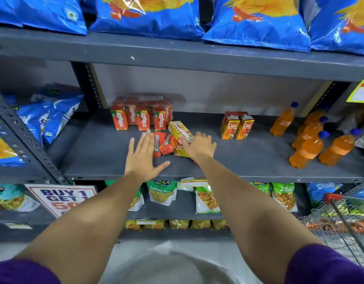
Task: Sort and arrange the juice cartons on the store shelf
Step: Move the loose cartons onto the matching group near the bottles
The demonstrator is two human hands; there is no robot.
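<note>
Left hand (143,154) lies flat, fingers spread, beside my jumbled carton pile (166,146) mid-shelf (238,160). Right hand (201,147) rests loosely curled on the yellow carton (180,131), which lies tipped, long axis running back-left to front-right. Behind, red cartons (142,115) stand upright.

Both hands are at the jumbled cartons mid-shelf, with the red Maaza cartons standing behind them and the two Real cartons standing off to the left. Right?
Not quite: the head view shows the Real cartons off to the right of the jumbled cartons, not the left. The rest holds.
</note>
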